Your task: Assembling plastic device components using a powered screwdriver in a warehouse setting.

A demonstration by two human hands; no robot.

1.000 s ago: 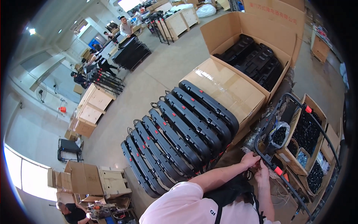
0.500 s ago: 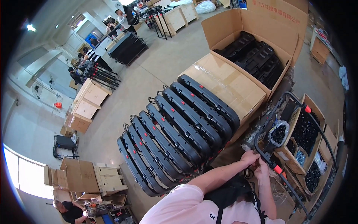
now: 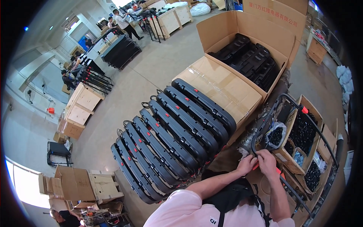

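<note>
A black tubular frame (image 3: 254, 140) with red clips stands at my right, and both hands are at its bent near corner. My right hand (image 3: 267, 163) is closed over the tube, its fingers curled beside the bend. Close by on the left, my left hand (image 3: 247, 165) is closed with its fingertips against the same corner; what it pinches is hidden. A narrow red piece (image 3: 256, 166) shows between the two hands, its kind unclear. Inside the frame's outline sits a wooden box (image 3: 286, 161) of small black parts, with a clear plastic bag (image 3: 277, 133) of black pieces at its edge.
Several long dark-grey housings (image 3: 166, 125) with red switches stand in a slanting row to my left. Beyond them are a taped cardboard box (image 3: 211, 81) and an open carton (image 3: 217, 32) of black moulded parts. People and wooden crates (image 3: 81, 104) are farther off.
My right hand has risen from below the tube to lie over it. My left hand has shifted slightly left in view and turned. The whole view has swung a little.
</note>
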